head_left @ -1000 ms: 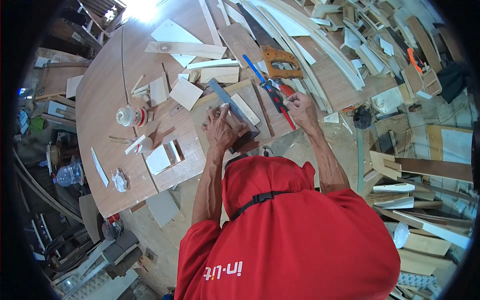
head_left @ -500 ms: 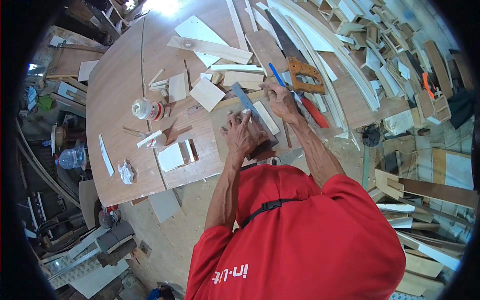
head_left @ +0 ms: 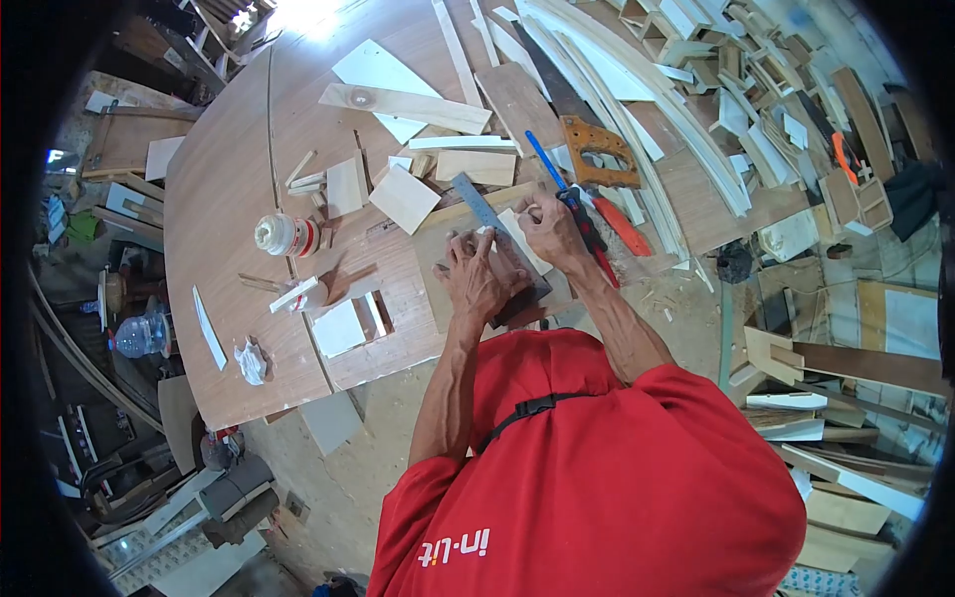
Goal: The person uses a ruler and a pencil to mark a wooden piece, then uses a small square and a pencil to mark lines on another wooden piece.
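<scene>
My left hand [head_left: 474, 277] presses down with bent fingers on a try square, whose metal blade [head_left: 476, 199] slants out past the fingertips. Below that hand lies the dark lower part of the square, partly covered. A narrow pale wood strip [head_left: 522, 241] sits alongside, on a flat board [head_left: 430, 254]. Over the strip's upper end is my right hand [head_left: 553, 234], fingers pinched together; what they hold, if anything, is hidden. Just right of it lie a blue-and-black tool [head_left: 582, 217] and a red-handled tool [head_left: 625, 229].
A handsaw [head_left: 600, 154] with a wooden handle lies beyond the right hand, near long pale strips [head_left: 686, 149]. Wood offcuts [head_left: 405, 197] are scattered ahead. To the left stand a white bottle [head_left: 284, 236] and a small container [head_left: 310, 291] with sticks. Crumpled white material [head_left: 250, 360] lies near the table edge.
My right hand has moved left and down, closer to my left hand and over the wood strip. More of the blue-and-black tool now shows. My left hand stays on the square.
</scene>
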Tool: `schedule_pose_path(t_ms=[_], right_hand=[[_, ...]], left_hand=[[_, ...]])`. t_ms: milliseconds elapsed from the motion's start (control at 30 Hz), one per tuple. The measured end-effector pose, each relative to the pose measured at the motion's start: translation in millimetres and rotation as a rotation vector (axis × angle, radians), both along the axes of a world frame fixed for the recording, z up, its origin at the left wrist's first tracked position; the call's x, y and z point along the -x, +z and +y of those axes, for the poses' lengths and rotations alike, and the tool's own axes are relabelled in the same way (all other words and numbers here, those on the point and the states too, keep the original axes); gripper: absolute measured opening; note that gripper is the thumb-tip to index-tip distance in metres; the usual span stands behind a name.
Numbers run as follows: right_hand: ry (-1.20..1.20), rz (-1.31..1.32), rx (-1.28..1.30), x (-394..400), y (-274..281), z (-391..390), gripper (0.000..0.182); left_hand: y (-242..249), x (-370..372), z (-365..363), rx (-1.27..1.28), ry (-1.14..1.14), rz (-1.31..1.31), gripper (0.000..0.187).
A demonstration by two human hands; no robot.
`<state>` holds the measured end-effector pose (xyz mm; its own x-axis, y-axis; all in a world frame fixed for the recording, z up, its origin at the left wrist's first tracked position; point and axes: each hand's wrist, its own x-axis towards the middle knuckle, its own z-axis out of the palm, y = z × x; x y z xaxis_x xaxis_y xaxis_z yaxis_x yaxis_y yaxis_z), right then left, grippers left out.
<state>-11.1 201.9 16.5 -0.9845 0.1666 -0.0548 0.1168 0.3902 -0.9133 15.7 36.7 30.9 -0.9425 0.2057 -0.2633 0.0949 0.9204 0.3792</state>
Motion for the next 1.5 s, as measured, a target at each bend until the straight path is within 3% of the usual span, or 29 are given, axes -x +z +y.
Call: schedule_pose_path(t_ms=[100, 200, 300, 367, 400, 600, 767, 967, 1067, 1200, 1267, 1500], right_hand=[[0.005, -0.077, 0.055, -7.3, 0.7, 0.9, 0.017], [0.040, 0.046, -0.025, -12.5, -9.7, -0.1, 0.024], [0.075, 0.171, 0.110, -14.0, -20.4, -0.7, 0.030], [0.027, 0.242, -0.121, -17.1, -16.7, 3.6, 0.030], [0.038, 0.242, -0.115, -17.6, -15.3, 4.6, 0.030], [0.159, -0.014, -0.183, -26.9, 11.2, -5.4, 0.018], [0.221, -0.001, -0.278, -33.4, -2.5, -21.8, 0.027], [0.268, -0.051, -0.382, -35.8, -2.1, -19.2, 0.026], [0.272, -0.087, -0.393, -34.6, 1.5, -20.0, 0.028], [0.162, -0.007, -0.305, -43.5, -9.0, -12.6, 0.022], [0.008, 0.190, -0.328, -54.8, -13.4, 0.7, 0.017], [-0.129, 0.016, -0.437, -88.9, -10.7, 23.8, 0.027]], left_hand=[[-3.3, -0.6, -1.5, -0.001, -0.005, 0.012, 0.093], [-7.0, -1.0, -3.0, -0.031, -0.016, 0.040, 0.093], [-7.8, -2.0, -3.5, -0.034, -0.016, 0.066, 0.093], [-8.6, -2.2, -2.4, -0.043, -0.019, 0.069, 0.093], [-8.8, -2.4, -3.7, -0.048, -0.019, 0.073, 0.093], [-16.1, -1.7, -5.8, -0.093, 0.012, 0.070, 0.093], [-10.1, -2.5, -2.5, -0.042, 0.035, 0.110, 0.080], [-36.1, 0.0, 0.1, -0.038, 0.090, 0.207, 0.085], [-21.4, -1.4, -0.7, -0.032, 0.072, 0.141, 0.087], [-5.9, -3.6, -1.4, -0.039, 0.023, 0.111, 0.088], [-5.1, -3.7, -0.6, -0.019, 0.040, 0.129, 0.090], [-5.4, 0.6, -0.9, -0.008, -0.007, 0.042, 0.095]])
